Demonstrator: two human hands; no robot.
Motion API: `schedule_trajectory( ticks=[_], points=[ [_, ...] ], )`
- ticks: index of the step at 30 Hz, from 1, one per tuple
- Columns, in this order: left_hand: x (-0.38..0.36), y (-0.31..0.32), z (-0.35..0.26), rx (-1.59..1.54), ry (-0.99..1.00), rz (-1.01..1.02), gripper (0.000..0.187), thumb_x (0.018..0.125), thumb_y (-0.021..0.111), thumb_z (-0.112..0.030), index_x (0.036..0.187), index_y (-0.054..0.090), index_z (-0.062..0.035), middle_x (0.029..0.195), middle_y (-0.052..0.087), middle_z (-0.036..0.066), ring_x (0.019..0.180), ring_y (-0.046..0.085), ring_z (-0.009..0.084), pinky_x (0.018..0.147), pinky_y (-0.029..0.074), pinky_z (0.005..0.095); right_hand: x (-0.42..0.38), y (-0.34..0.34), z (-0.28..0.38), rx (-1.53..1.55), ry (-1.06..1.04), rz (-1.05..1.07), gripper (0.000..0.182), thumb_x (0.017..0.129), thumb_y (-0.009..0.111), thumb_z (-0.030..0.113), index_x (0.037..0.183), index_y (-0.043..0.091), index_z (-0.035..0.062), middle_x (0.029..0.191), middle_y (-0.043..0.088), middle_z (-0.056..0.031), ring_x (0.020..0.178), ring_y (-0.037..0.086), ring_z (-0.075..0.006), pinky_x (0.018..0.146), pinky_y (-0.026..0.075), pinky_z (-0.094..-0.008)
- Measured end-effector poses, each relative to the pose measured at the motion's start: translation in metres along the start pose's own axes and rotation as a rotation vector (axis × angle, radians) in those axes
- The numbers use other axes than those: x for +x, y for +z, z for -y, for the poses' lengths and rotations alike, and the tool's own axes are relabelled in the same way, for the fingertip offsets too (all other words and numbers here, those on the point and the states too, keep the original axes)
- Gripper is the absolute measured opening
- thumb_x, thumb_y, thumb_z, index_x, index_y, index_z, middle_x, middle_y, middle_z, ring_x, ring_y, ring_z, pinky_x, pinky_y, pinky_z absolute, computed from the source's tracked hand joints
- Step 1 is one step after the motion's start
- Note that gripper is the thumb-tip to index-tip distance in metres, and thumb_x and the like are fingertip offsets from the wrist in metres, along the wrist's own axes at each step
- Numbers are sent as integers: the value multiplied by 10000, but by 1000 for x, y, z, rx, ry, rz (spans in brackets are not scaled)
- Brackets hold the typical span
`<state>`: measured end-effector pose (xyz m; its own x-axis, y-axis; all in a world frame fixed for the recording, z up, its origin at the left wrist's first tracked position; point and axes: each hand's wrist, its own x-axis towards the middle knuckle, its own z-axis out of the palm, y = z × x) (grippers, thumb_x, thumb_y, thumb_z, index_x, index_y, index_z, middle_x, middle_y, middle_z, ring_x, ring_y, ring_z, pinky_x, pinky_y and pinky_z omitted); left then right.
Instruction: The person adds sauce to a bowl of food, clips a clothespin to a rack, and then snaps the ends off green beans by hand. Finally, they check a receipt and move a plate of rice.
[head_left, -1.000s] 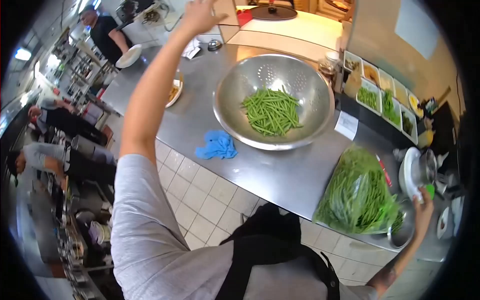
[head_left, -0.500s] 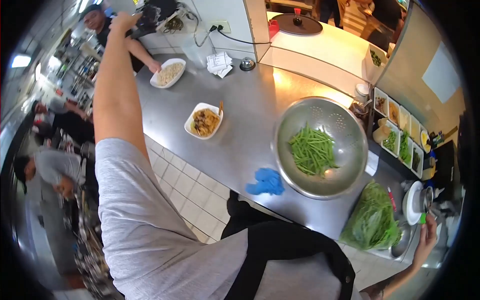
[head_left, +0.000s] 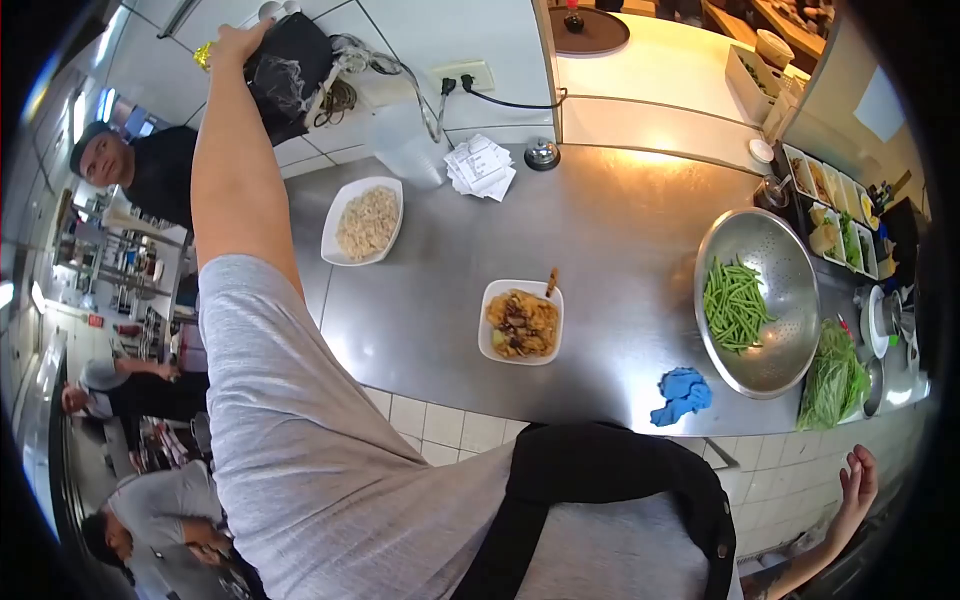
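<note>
My left arm stretches up across the left side, and my left hand is at the upper edge of a black device by the tiled wall. Its fingers look extended; no held item shows. Two small white round things are just beyond the fingertips. A crumpled yellow item shows beside the wrist side. My right hand hangs low at the far right, fingers loosely curled and apart, holding nothing. The bag of leafy greens on the counter is closest to it.
The steel counter carries a bowl of pale food, a bowl of brown-topped food, paper slips, a bell, a blue cloth-like item and a colander of green beans. A co-worker stands left.
My view has turned left. My left hand has reached to the black device. My right hand has moved away from the items at the counter's right end. The co-worker's hand has left the pale-food bowl.
</note>
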<state>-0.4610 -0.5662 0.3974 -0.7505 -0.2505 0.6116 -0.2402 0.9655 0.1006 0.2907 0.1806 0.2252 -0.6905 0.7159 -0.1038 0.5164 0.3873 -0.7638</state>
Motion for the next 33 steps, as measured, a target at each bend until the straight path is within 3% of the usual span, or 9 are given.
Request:
schedule_trajectory(
  ticks=[4,9,13,16,21,23,26,28,33],
  points=[
    [5,6,-5,-64,-194,12,978,660,603,-663,1379,348,-52,1339,466,215,1219,455,414,983,335,563,-20,24,23,25,31,-65,302,930,551,263,1153,585,62,1104,594,-21,1028,554,-116,877,407,-266],
    [-3,2,-23,6,-234,11,863,667,602,-620,1338,439,-102,1312,499,200,1208,466,411,957,315,613,-13,56,40,58,6,-46,295,929,557,255,1151,587,63,1103,600,-7,1012,561,-98,833,424,-249],
    [0,-2,-26,47,-172,81,645,742,549,-516,1240,552,-106,1272,536,198,1193,480,416,943,297,638,-6,69,51,43,-15,-17,284,930,557,237,1146,588,55,1099,603,-5,999,563,-89,825,423,-234],
    [13,8,-16,-102,-81,-132,469,805,487,-405,1139,628,-107,1224,569,202,1183,493,408,938,326,617,-5,73,55,44,-35,-16,278,930,558,228,1141,589,50,1098,605,-5,990,565,-88,822,424,-231],
    [22,9,-1,-123,-77,-200,418,841,449,-345,1121,633,-96,1219,570,208,1119,547,397,875,411,588,7,74,54,49,-49,17,268,931,558,208,1140,588,43,1091,606,-9,987,567,-93,817,426,-230],
    [49,14,27,-2,-22,-382,402,846,448,-299,1044,641,-6,1077,639,197,989,619,386,806,483,503,12,76,56,45,-58,30,261,931,556,201,1132,591,39,1084,606,-12,978,565,-94,815,425,-230],
    [30,-33,35,315,43,-479,322,842,492,-225,1026,635,-3,1039,641,208,850,657,372,712,533,447,23,86,62,41,-83,51,249,929,553,187,1117,597,31,1069,606,-17,960,561,-96,811,424,-232],
    [-27,-81,3,-1105,-98,-570,211,812,548,-86,983,622,11,940,648,166,784,660,307,668,541,384,36,100,79,-14,-159,109,223,916,562,167,1080,606,23,1040,608,-25,933,552,-99,807,422,-234],
    [-72,-102,42,-1140,4,-426,363,763,591,39,1121,547,-7,1003,612,148,759,645,246,605,537,341,81,208,201,158,-403,407,204,862,608,151,1017,609,16,1012,604,-43,899,570,-119,810,452,-261]
  ],
)
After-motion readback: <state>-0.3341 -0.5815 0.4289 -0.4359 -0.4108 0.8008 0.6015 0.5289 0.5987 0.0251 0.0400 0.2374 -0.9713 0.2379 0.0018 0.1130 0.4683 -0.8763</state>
